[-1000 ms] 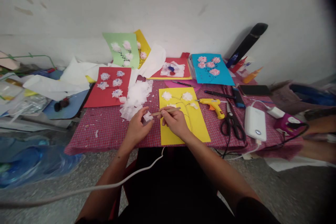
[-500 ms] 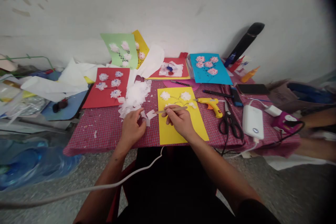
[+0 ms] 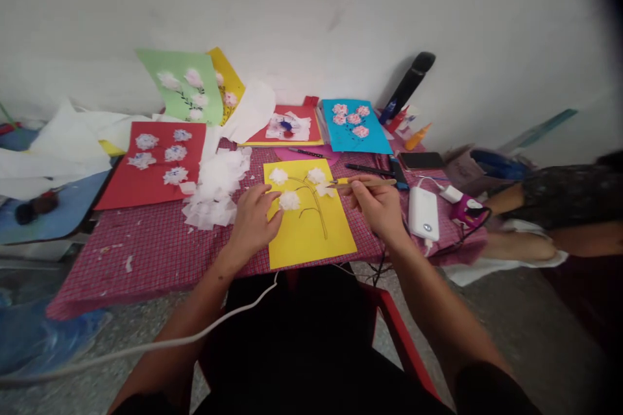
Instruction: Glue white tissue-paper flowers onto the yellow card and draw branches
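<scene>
My right hand (image 3: 377, 207) grips a thin wooden stick (image 3: 384, 182) between thumb and fingers. The stick's tip is at a small white paper piece (image 3: 324, 190), beside a ruffled white paper flower (image 3: 316, 175) on the yellow sheet (image 3: 311, 249). That sheet also bears a drawn branching stem (image 3: 321, 220) and two more ruffled white flowers. With fingers apart, my left hand (image 3: 257, 220) is over the sheet's left edge, close to the lower white flower (image 3: 289, 200); nothing shows in it. The yellow glue gun (image 3: 342, 180) is mostly hidden by my right hand.
Cut white paper squares (image 3: 217, 181) are heaped left of the yellow sheet. A red flower card (image 3: 117, 178) and blue flower card (image 3: 377, 136) lie farther out. A white power bank (image 3: 423, 213) with cables is at the right. Another person's arm (image 3: 516, 246) shows beyond it.
My right hand has moved right with the stick, away from the paper squares to the upper right flower. My left hand has left the paper heap for the sheet's edge. The view has shifted right.
</scene>
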Motion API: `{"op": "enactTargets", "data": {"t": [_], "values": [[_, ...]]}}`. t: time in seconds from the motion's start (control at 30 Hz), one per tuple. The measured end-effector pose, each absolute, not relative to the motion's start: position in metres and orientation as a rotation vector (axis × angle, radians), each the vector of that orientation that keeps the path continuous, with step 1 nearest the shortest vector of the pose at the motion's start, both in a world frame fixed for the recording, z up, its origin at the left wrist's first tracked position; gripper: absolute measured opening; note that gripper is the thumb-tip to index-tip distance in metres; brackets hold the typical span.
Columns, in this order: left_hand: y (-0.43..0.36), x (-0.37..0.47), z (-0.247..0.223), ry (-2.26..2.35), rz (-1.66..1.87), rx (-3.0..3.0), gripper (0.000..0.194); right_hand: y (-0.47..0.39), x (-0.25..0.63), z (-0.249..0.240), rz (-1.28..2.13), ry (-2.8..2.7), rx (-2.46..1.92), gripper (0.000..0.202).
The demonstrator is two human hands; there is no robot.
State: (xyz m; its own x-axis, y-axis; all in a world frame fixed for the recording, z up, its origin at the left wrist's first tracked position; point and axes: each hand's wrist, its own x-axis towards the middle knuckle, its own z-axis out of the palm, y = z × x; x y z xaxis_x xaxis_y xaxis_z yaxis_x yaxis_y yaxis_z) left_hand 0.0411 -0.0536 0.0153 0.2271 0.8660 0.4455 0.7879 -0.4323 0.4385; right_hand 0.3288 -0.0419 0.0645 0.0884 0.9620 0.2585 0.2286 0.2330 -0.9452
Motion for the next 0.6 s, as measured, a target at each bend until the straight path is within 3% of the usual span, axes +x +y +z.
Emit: {"op": "enactTargets", "data": {"t": [0.23, 0.37, 0.47, 0.6], "values": [[-0.028, 0.087, 0.019, 1.481, 0.786, 2.484, 0.037, -0.038, 0.334, 0.064, 0.759, -1.442, -1.266, 0.025], [-0.016, 0.11, 0.027, 1.452, 0.637, 2.465, 0.022, -0.046, 0.332, 0.069, 0.799, -1.419, -1.213, 0.025], [-0.01, 0.12, 0.032, 1.395, 0.664, 2.283, 0.013, -0.053, 0.33, 0.074, 0.817, -1.42, -1.182, 0.026], [-0.012, 0.125, 0.035, 1.172, 0.787, 2.067, 0.019, -0.062, 0.325, 0.075, 0.797, -1.466, -1.187, 0.028]]}}
